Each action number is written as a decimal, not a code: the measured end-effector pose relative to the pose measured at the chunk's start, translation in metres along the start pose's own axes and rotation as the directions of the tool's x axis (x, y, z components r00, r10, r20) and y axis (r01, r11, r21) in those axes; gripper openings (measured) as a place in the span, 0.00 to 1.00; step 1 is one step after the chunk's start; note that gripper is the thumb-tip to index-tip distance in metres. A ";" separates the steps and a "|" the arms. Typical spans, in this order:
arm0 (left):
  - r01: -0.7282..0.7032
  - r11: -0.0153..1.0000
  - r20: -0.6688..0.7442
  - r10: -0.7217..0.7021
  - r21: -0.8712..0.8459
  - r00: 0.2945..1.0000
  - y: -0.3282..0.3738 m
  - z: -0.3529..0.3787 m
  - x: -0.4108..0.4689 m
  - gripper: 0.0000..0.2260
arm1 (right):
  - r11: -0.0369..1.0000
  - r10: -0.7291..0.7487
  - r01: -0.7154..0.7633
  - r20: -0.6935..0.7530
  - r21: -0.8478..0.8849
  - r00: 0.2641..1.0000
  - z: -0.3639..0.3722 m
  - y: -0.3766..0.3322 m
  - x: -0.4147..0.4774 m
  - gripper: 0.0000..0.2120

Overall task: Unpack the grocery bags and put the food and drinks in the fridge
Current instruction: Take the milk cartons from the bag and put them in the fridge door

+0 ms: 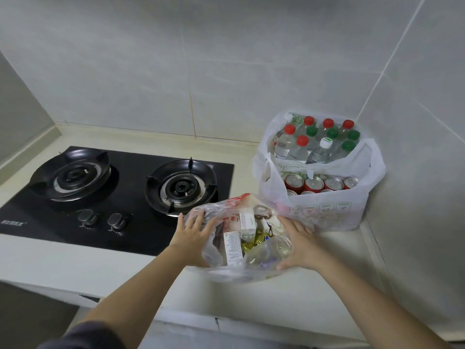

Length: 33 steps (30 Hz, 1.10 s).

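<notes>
Head view: the left hand point(191, 233) and right hand point(299, 245) press spread, straight fingers against the sides of the clear grocery bag point(268, 251) on the worktop point(75, 269). Beside it, the white bag point(324, 214) is full of bottles point(300, 146) and cans point(314, 183). Unpacking seems barely begun.

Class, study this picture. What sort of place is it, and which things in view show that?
Likely a home kitchen: a two-burner gas hob sits in a pale countertop, tiled walls meet in a corner, and a white bag of bottles and cans stands beside a clear bag of cartons.
</notes>
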<state>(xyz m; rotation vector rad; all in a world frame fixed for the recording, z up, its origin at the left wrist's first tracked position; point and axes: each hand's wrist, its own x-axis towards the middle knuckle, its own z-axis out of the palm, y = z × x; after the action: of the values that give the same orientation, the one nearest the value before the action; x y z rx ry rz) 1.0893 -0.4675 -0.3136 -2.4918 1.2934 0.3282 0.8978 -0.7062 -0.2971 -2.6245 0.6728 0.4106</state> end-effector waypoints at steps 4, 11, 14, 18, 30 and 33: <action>0.015 1.000 0.061 -0.015 0.000 0.998 0.005 -0.001 0.011 0.56 | 0.999 0.019 -0.019 -0.013 0.031 1.000 0.005 0.005 0.006 0.64; -0.107 0.978 -0.135 0.083 -0.178 0.987 0.012 -0.011 -0.012 0.47 | 0.980 0.008 -0.037 -0.145 -0.196 0.989 -0.026 -0.019 -0.018 0.40; -0.208 0.920 -0.330 0.093 -0.333 0.939 0.012 -0.020 -0.021 0.30 | 0.968 -0.141 0.073 -0.281 -0.240 0.949 -0.034 -0.044 -0.017 0.25; -0.240 0.895 -0.339 0.108 -0.376 0.934 0.024 -0.022 -0.018 0.30 | 0.940 -0.300 0.248 -0.218 -0.235 0.929 -0.031 -0.069 0.001 0.20; -0.112 0.981 -0.054 0.104 -0.156 0.993 0.059 0.003 -0.002 0.48 | 0.901 -0.308 0.271 -0.057 -0.340 0.950 -0.019 -0.085 0.054 0.39; -0.092 0.984 -0.047 0.086 -0.155 0.995 0.065 0.011 -0.005 0.51 | 0.907 -0.294 0.252 -0.079 -0.337 0.953 -0.017 -0.084 0.058 0.39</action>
<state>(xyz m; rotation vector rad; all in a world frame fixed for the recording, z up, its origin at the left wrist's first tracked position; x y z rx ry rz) 1.0321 -0.4945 -0.3332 -2.5861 1.4505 0.4178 0.9922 -0.6690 -0.2784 -3.0232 0.2802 0.2881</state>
